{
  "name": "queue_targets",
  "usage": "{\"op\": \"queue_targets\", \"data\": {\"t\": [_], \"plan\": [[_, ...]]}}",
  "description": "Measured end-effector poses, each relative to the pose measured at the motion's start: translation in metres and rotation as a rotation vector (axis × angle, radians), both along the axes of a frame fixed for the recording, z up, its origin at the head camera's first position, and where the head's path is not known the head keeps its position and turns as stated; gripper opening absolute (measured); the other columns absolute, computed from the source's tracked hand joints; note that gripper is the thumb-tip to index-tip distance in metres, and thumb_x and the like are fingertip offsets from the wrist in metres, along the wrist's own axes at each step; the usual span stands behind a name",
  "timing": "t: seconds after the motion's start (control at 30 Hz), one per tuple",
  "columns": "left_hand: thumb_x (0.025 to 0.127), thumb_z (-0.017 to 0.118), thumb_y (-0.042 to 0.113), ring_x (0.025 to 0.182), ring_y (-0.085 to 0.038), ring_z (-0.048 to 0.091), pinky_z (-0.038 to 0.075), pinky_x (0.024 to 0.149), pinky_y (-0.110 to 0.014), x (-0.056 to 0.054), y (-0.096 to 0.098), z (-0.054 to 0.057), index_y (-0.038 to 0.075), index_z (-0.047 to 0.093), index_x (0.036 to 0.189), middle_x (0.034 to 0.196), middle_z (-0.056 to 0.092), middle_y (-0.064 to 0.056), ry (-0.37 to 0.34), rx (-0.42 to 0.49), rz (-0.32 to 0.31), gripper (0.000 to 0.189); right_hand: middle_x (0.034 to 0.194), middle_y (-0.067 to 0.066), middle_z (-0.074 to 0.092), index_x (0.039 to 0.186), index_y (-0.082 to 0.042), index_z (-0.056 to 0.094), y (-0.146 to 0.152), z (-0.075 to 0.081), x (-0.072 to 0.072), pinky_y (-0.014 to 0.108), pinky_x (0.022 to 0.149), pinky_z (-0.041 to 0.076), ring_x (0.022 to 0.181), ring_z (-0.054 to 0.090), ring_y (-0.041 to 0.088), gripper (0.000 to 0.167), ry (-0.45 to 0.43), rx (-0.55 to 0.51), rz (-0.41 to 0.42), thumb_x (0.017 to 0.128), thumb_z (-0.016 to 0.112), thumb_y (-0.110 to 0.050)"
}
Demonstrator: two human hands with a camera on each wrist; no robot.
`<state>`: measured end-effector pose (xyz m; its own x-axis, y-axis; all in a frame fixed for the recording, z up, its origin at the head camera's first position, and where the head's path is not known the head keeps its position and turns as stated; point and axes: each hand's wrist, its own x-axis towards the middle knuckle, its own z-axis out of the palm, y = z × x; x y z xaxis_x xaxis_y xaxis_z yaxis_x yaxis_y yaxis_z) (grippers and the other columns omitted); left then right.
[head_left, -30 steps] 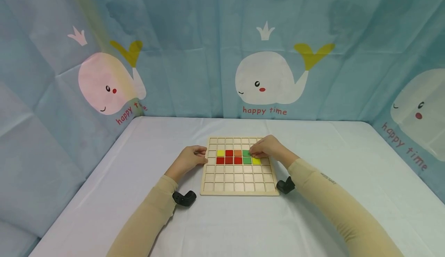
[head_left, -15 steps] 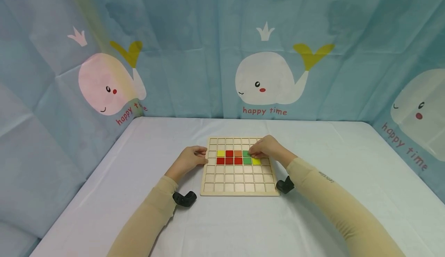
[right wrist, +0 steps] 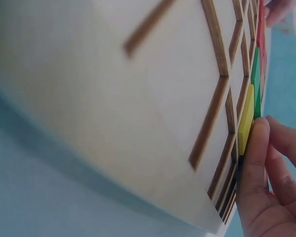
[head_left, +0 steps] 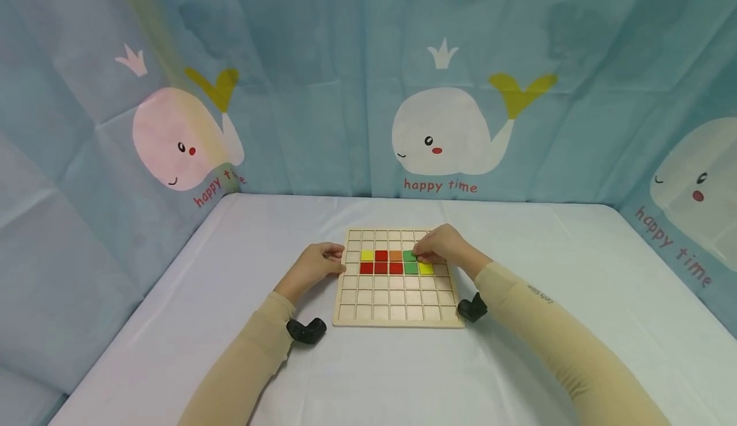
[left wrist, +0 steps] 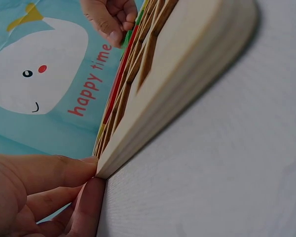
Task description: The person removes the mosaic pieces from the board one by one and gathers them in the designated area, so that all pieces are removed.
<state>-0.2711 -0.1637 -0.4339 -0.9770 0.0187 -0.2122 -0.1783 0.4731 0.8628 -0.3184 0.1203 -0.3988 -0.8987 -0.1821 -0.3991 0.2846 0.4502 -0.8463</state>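
A light wooden grid board lies on the table with two rows of coloured square tiles in its cells. At its left edge my left hand pinches the rim; the left wrist view shows the thumb on top and a finger against the side. Over the board's right part, my right hand pinches a green tile at the right end of the upper row. Beside it in that row are an orange tile, a red and a yellow one. A yellow tile ends the lower row, below my right fingertips.
A white cloth covers the table. Blue curtains with whale prints stand behind it and at both sides. A black device is on the left wrist, another on the right.
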Motion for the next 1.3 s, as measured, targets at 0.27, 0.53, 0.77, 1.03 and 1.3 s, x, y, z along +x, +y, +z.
{"op": "queue_targets", "data": {"t": [0.27, 0.53, 0.77, 1.03, 1.3], "plan": [[0.086, 0.073, 0.005, 0.103, -0.020, 0.060, 0.052, 0.084, -0.026, -0.001, 0.001, 0.002, 0.003, 0.059, 0.135, 0.120, 0.063, -0.012, -0.018, -0.028, 0.003, 0.050, 0.078, 0.004, 0.075, 0.098, 0.009, 0.073, -0.001, 0.000, -0.002, 0.022, 0.064, 0.058, 0.058, 0.066, 0.008, 0.016, 0.023, -0.039, -0.006, 0.089, 0.071, -0.004], [0.086, 0.072, 0.004, 0.104, -0.021, 0.060, 0.053, 0.083, -0.025, 0.001, 0.000, 0.002, 0.002, 0.059, 0.135, 0.121, 0.063, -0.013, -0.017, -0.020, 0.001, 0.051, 0.082, 0.007, 0.075, 0.097, 0.007, 0.073, -0.005, -0.003, -0.003, 0.023, 0.064, 0.059, 0.059, 0.066, 0.009, 0.014, 0.039, 0.005, 0.001, 0.089, 0.071, -0.005], [0.086, 0.072, 0.004, 0.103, -0.020, 0.060, 0.053, 0.083, -0.025, 0.002, 0.001, 0.004, 0.002, 0.058, 0.135, 0.121, 0.063, -0.013, -0.008, -0.018, 0.001, 0.051, 0.086, 0.009, 0.076, 0.099, 0.009, 0.072, -0.006, 0.000, -0.001, 0.023, 0.064, 0.059, 0.060, 0.067, 0.009, 0.016, 0.049, 0.014, 0.000, 0.090, 0.070, -0.004], [0.087, 0.072, 0.004, 0.104, -0.021, 0.060, 0.053, 0.084, -0.027, 0.002, 0.003, 0.003, 0.002, 0.058, 0.135, 0.122, 0.063, -0.013, -0.020, -0.016, 0.007, 0.050, 0.087, 0.010, 0.075, 0.100, 0.008, 0.072, 0.000, -0.001, 0.002, 0.024, 0.069, 0.059, 0.065, 0.069, 0.010, 0.018, 0.067, 0.023, 0.007, 0.091, 0.070, -0.007], [0.086, 0.072, 0.004, 0.103, -0.020, 0.060, 0.052, 0.080, -0.024, 0.002, 0.000, 0.003, 0.002, 0.059, 0.135, 0.121, 0.063, -0.013, -0.007, -0.007, -0.008, 0.051, 0.087, 0.006, 0.076, 0.104, 0.003, 0.074, 0.005, 0.001, 0.002, 0.022, 0.071, 0.058, 0.065, 0.068, 0.007, 0.022, 0.035, 0.086, -0.038, 0.091, 0.072, -0.014]]}}
